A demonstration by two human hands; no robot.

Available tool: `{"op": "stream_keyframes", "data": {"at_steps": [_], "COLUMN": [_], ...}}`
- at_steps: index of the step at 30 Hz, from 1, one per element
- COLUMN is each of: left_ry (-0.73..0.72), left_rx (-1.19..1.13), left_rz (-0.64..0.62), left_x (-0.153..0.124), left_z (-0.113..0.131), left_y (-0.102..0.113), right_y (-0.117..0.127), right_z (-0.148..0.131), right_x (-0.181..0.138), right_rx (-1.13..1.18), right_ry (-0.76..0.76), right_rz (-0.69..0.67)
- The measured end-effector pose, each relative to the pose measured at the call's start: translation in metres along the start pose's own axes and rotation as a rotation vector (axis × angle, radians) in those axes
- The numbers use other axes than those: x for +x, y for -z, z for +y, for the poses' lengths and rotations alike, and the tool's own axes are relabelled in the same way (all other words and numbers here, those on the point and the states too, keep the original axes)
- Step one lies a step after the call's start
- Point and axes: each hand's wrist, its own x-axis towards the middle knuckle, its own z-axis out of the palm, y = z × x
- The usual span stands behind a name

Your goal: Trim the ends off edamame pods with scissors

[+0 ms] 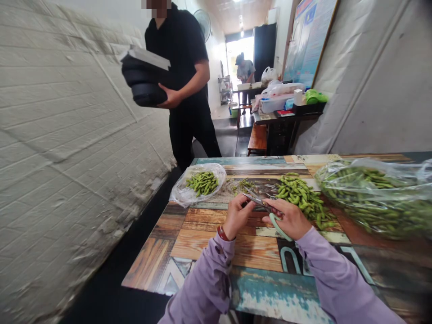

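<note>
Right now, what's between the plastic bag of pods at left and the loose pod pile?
Head view: a small heap of green scraps lies between plastic bag and pod pile, scissors just on its near side.

It looks like a small eatery or shop: a narrow room with a brick-patterned white wall (67,99), running back to a bright opening (240,46). A patchwork-printed desk (229,245) bears green pods (299,193); beyond stand a second desk (265,119) and wooden bench (258,136), with a fan (203,23) and large poster (303,45) on the walls.
</note>
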Motion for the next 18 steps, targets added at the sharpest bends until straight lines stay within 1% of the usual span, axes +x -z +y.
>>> {"op": "stream_keyframes", "data": {"at_steps": [4,6,8,10,14,16,18], "left_ry": [-0.017,-0.012,0.024,0.113,0.370,0.447,0.488], "left_rx": [0.016,-0.009,-0.085,-0.226,-0.604,-0.753,-0.845], "left_rz": [0.003,0.032,0.077,0.119,0.154,0.160,0.172], "left_x": [0.0013,0.0017,0.0019,0.0019,0.0025,0.0030,0.0034], "left_z": [0.0004,-0.0004,-0.0018,-0.0029,-0.0015,0.0005,0.0023], "left_y": [0.0017,0.0019,0.0016,0.0013,0.0029,0.0041,0.0047], "right_y": [-0.0022,-0.0039,-0.0049,-0.0049,-0.0044,-0.0052,-0.0066], "right_z": [0.0039,0.0043,0.0035,0.0019,-0.0002,-0.0001,0.0001], "right_x": [-0.0010,-0.0012,-0.0008,0.0000,0.0010,0.0008,0.0003], "right_rx": [0.003,0.019,0.035,0.045,0.073,0.091,0.089], "right_ry": [0.006,-0.007,-0.040,-0.085,-0.147,-0.143,-0.119], "right_rz": [-0.002,0.022,0.064,0.110,0.143,0.132,0.113]}}
